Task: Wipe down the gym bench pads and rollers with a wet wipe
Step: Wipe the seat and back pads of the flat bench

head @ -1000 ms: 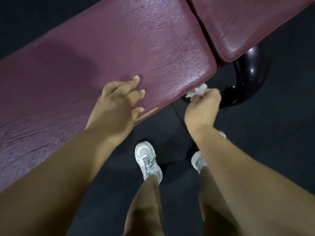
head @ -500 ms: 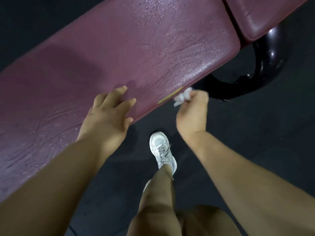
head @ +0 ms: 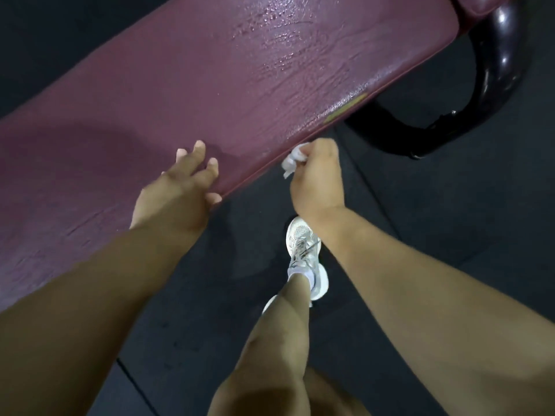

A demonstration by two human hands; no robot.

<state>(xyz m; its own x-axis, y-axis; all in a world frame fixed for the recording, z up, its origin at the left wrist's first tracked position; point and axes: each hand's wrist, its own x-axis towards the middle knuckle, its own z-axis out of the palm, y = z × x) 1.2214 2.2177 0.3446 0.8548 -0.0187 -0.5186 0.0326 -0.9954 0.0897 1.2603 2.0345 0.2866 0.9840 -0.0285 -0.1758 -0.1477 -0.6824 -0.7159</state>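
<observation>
Right grip (head: 318,178) tight around wet wipe (head: 292,162) at bench pad (head: 240,85) edge; left grip (head: 180,193) loose atop pad.

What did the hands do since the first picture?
The right hand slid the wet wipe along the pad's near edge, from the corner by the black frame past the gold label, toward the left hand. The left hand also shifted along, away from the label. Unchanged: the wipe stays gripped, the left hand rests on the pad.
</observation>
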